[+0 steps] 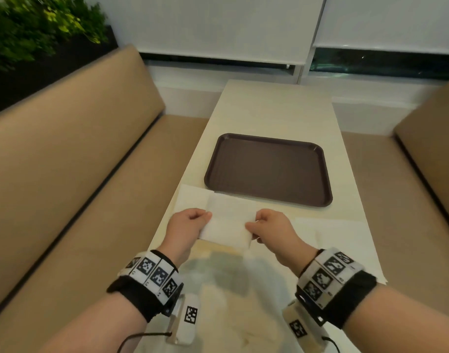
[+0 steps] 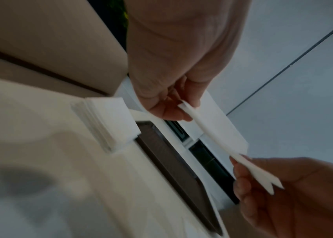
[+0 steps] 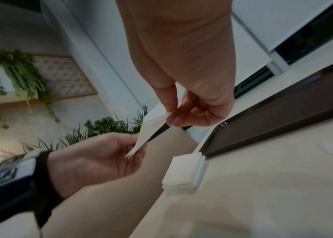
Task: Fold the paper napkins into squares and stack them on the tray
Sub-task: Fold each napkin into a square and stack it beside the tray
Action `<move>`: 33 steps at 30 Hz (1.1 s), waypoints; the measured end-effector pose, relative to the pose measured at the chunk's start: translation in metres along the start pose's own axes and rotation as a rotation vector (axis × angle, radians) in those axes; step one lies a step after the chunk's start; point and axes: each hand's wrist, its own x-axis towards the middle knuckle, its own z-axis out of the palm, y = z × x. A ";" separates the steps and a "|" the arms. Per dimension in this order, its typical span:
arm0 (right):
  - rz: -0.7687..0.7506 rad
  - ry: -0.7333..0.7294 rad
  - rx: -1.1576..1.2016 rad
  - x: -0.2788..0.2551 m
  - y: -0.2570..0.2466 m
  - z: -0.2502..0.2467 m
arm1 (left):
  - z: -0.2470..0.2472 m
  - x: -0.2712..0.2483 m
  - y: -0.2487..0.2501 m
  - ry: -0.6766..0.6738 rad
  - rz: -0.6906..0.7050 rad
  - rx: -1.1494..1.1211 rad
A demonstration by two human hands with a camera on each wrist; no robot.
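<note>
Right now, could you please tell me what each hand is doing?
Left hand: pinches the left end of the paper napkin.
Right hand: pinches the right end of the same napkin.

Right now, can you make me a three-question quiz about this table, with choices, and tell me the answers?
1. Where is the stack of napkins?
A. on the tray
B. on the table beside the tray's corner
C. on the bench

2. What colour is the tray?
A. dark brown
B. green
C. white

3. What is happening to the held napkin?
A. lying flat, untouched
B. crumpled into a ball
C. pinched at both ends

Answers: 1 B, it sits on the table by the tray's corner. 2 A, plainly brown. 3 C, left hand and right hand each pinch an end.
</note>
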 end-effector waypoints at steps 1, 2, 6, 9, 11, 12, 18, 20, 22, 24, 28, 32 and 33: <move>0.004 -0.002 0.005 0.011 -0.002 0.012 | -0.008 0.015 0.002 0.021 0.008 0.030; 0.014 -0.007 0.025 0.022 -0.002 0.023 | -0.015 0.029 0.004 0.038 0.009 0.058; 0.079 0.023 0.140 0.064 -0.002 0.061 | -0.031 0.082 -0.006 0.107 -0.015 0.170; 0.050 0.050 0.088 0.089 -0.001 0.079 | -0.035 0.108 -0.022 0.190 -0.037 0.249; 0.014 0.055 0.016 0.102 0.000 0.087 | -0.036 0.119 -0.029 0.239 -0.038 0.292; -0.004 0.051 -0.023 0.108 0.000 0.091 | -0.036 0.123 -0.032 0.259 -0.035 0.321; -0.053 -0.013 -0.174 0.133 0.006 0.107 | -0.040 0.135 -0.040 0.315 0.002 0.467; -0.054 -0.029 -0.222 0.137 0.009 0.112 | -0.041 0.138 -0.042 0.326 -0.007 0.498; -0.053 -0.053 -0.261 0.139 0.012 0.116 | -0.041 0.141 -0.045 0.341 -0.016 0.516; -0.054 -0.078 -0.289 0.141 0.013 0.118 | -0.041 0.142 -0.049 0.357 -0.015 0.518; -0.100 -0.143 -0.465 0.144 0.012 0.119 | -0.042 0.143 -0.055 0.372 -0.005 0.518; -0.138 -0.197 -0.614 0.145 0.014 0.119 | -0.045 0.146 -0.056 0.360 0.010 0.523; -0.144 -0.202 -0.626 0.145 0.015 0.118 | -0.046 0.146 -0.057 0.355 0.009 0.530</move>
